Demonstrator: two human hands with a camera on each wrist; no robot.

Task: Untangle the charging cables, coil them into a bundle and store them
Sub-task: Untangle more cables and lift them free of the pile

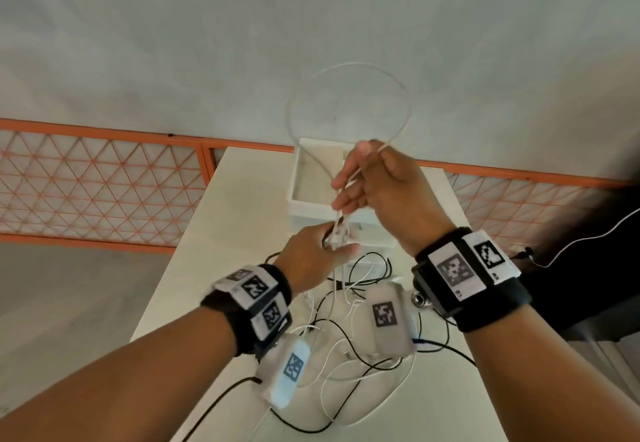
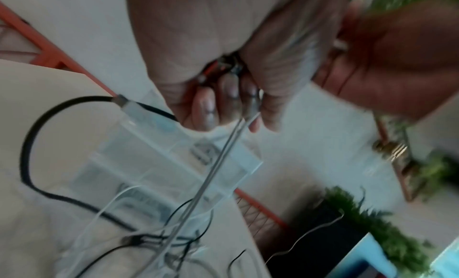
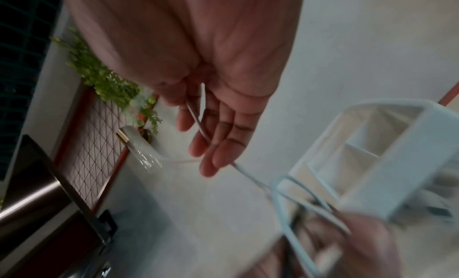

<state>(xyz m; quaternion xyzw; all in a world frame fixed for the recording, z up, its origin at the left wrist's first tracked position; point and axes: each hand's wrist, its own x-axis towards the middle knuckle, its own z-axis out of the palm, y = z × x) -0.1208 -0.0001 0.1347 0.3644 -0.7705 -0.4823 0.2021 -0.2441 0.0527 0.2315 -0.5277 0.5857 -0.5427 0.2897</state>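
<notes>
the left hand (image 1: 313, 254) clenches coiled white cable (image 1: 349, 109) – the right hand (image 1: 374, 185) pinches its loop, above the worktop (image 1: 214, 233).

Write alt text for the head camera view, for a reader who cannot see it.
Two hands coil a white cable above a white table: the right hand guides a wide loop, the left hand grips the gathered turns. Tangled black and white cables lie below, a white storage box behind.

A pale table (image 1: 207, 268) stands on a grey floor (image 1: 311, 25). An orange-framed lattice panel (image 1: 104, 181) runs behind it; green foliage (image 3: 104, 80) grows nearby.
</notes>
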